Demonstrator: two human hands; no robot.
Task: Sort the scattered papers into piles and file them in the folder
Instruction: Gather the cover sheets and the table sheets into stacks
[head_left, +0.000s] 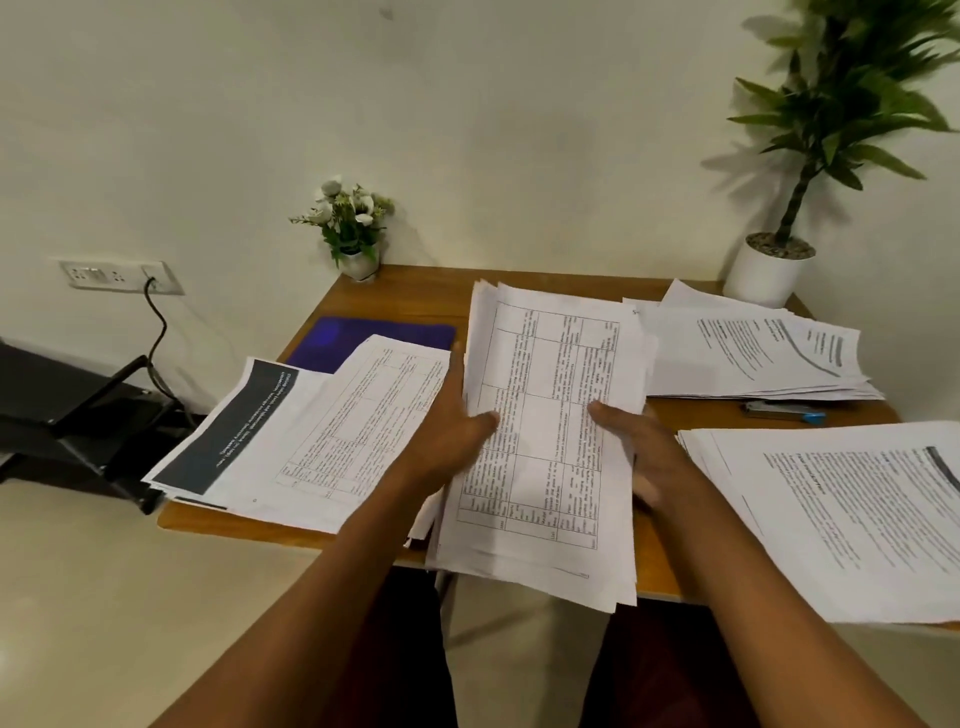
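Gripping stack (545, 364) at both long edges with left grip (447, 434) and right grip (641, 447), thumbs on top; raised over desk (410, 296).

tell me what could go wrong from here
The middle stack, held by the left hand and right hand, is fanned and juts past the table's front edge; loose sheets could slip to the floor. The left pile covers part of the blue folder and overhangs the table's side, so pulling the folder out might drag it off.

Folder (363, 335) behind left pile (337, 431); middle stack (545, 441) alongside; stapler (784, 410) between far-right pile (753, 353), near-right pile (841, 519)
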